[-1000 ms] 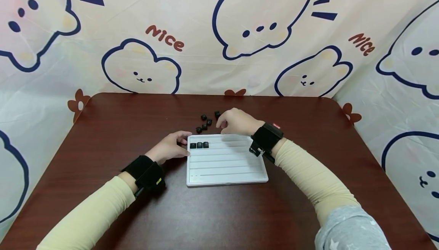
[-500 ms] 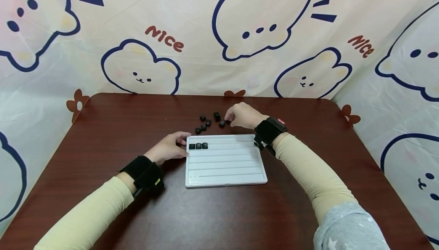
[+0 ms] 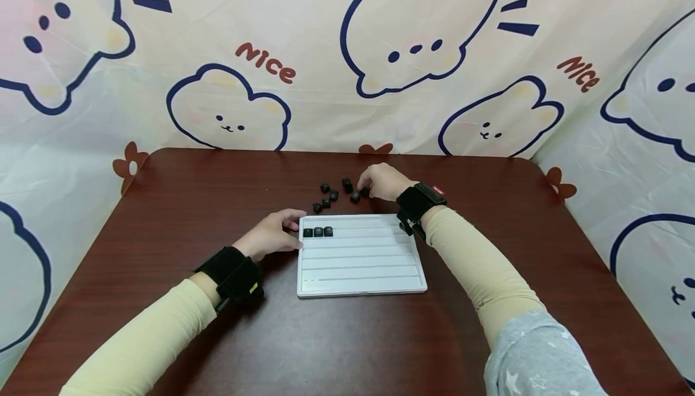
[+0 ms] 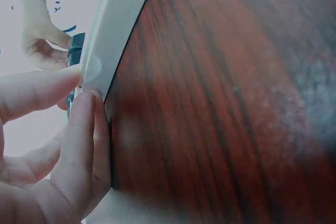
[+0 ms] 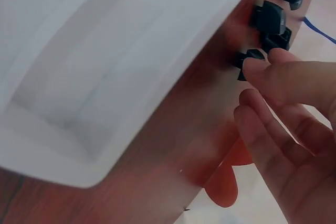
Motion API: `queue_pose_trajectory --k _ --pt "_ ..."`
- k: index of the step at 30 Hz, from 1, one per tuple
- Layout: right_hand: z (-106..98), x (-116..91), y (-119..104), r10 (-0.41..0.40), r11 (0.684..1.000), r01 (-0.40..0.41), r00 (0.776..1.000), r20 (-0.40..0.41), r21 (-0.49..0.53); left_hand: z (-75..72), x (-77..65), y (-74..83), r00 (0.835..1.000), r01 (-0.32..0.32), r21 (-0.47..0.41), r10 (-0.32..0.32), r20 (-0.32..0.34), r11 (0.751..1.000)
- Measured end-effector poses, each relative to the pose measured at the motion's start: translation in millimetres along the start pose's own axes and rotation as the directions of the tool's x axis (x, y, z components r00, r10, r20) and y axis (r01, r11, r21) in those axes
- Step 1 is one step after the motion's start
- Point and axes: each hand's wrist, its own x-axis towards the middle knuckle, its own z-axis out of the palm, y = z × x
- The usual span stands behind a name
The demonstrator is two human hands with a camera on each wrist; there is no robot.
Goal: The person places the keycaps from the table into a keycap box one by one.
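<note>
Head view: the left hand [image 3: 271,233], fingers loosely bent, touches the left edge of a white tray [image 3: 361,269] on the worktop [image 3: 217,191]. 3 black blocks [image 3: 318,232] sit in its far row. Beyond, the right hand [image 3: 385,182] has fingertips at 1 black block [image 3: 365,192], whether pinched I cannot tell, beside loose blocks [image 3: 333,195].

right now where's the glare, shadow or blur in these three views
Head view: soft sheen on the table in front of the tray, dark shadow beside the left sleeve; left wrist view: backdrop washed out, a pale hazy patch on the table at the picture's right edge; right wrist view: tray soft and blurry, black caps somewhat clearer.
</note>
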Motion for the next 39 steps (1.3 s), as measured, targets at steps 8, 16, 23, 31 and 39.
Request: queue_pose_trajectory --k 8,16,23,31,39 --pt "3.5 4.5 0.1 -0.021 1.000 0.021 1.000 0.007 -0.020 0.0 -0.2 -0.4 1.000 -0.005 -0.005 0.005 0.000 1.000" --pt "2.2 5.0 0.9 0.012 1.000 -0.012 1.000 0.003 -0.028 -1.2 -0.4 1.0 1.000 -0.012 -0.002 0.012 0.007 1.000" --pt "2.6 2.5 0.6 0.044 0.998 -0.044 0.999 0.015 -0.044 -0.7 -0.2 0.2 1.000 -0.004 -0.005 0.005 0.005 1.000" --pt "6.1 0.3 3.9 0.059 0.998 -0.059 0.998 0.009 -0.038 1.7 -1.1 0.0 1.000 0.006 -0.007 -0.006 -0.014 1.000" --pt "4.8 -3.4 3.8 0.067 0.997 -0.067 0.998 0.008 -0.037 1.3 -1.0 0.6 1.000 -0.008 -0.006 0.008 -0.015 1.000"
